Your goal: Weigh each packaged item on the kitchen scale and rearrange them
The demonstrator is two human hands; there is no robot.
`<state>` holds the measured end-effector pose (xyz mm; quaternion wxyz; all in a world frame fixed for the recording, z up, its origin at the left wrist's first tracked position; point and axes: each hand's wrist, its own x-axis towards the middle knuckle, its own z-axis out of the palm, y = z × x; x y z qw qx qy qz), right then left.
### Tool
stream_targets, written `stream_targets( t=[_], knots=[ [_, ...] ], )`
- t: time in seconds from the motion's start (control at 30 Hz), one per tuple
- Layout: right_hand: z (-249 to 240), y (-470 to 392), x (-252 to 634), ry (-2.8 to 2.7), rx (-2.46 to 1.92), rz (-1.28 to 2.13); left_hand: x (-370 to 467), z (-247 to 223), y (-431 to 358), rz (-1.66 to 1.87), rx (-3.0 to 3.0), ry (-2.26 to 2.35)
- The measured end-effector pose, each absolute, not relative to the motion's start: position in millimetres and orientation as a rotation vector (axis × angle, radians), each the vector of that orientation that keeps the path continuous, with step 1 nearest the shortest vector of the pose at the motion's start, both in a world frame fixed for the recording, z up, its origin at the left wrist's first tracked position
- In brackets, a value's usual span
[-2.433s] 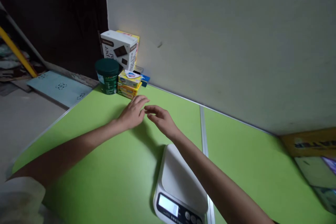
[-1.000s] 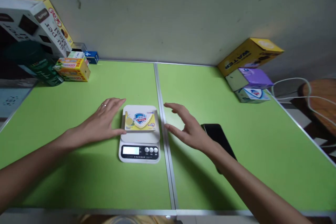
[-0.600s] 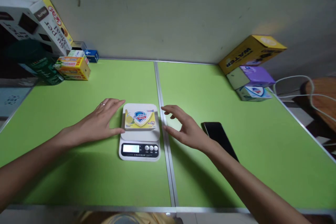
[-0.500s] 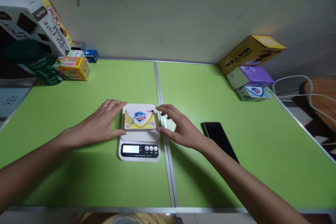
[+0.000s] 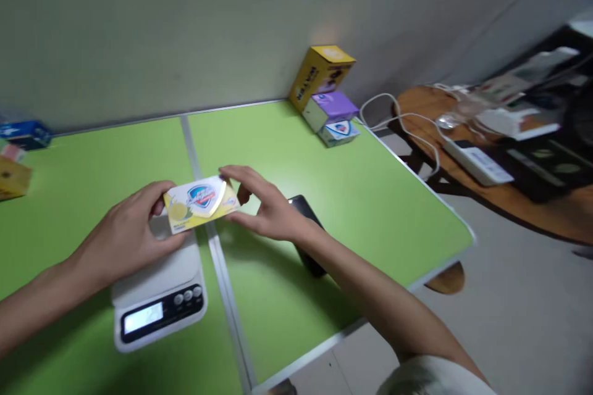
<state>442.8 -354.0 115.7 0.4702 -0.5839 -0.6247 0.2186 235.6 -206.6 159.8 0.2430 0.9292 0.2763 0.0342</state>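
A yellow and white Safeguard soap box (image 5: 202, 202) is held up between both hands, tilted slightly, above the table. My left hand (image 5: 134, 228) grips its left end, thumb below and fingers at the top. At the right end, my right hand (image 5: 264, 203) pinches it between thumb and fingertips. Beneath my left hand stands a white digital kitchen scale (image 5: 162, 296), its display lit but too blurred to read. Part of the scale's platform is hidden by the left hand. A black phone (image 5: 306, 210) lies partly behind my right forearm.
Against the wall, a yellow box (image 5: 319, 74) tops a purple box (image 5: 334, 106) and a small Safeguard box (image 5: 340, 133). A blue box (image 5: 25, 134) and an orange box (image 5: 13, 178) are at the left. White cables (image 5: 407, 117) run to a wooden side table (image 5: 417, 102).
Both hands have closed on the soap box and lifted it off the scale, shifting it rightward relative to the scale. My view has turned right, showing the side table.
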Motion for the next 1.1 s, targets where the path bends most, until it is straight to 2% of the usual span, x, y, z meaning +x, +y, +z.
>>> stream_targets(
  t=[0.13, 0.27, 0.5, 0.73, 1.1],
  knots=[
    [92.4, -398.5, 501.3, -0.931, -1.59, 0.443, 347.1, 151.1, -240.1, 0.195, 2.445, 0.635],
    [55.1, -432.7, 563.0, -0.488, -1.585, 0.273, 464.3, 113.2, -284.9, 0.289, 2.279, 0.521],
    [20.5, -450.4, 682.7, -0.247, -1.564, -0.061, 606.5, 52.5, -340.3, 0.488, 2.116, 0.372],
    [-1.2, -423.7, 754.4, -0.283, -1.557, -0.09, 653.5, 28.7, -345.4, 0.544, 2.051, 0.476],
    [-16.1, -414.4, 779.4, -0.491, -1.634, -0.107, 676.2, 14.4, -333.5, 0.539, 1.998, 0.558]
  ],
)
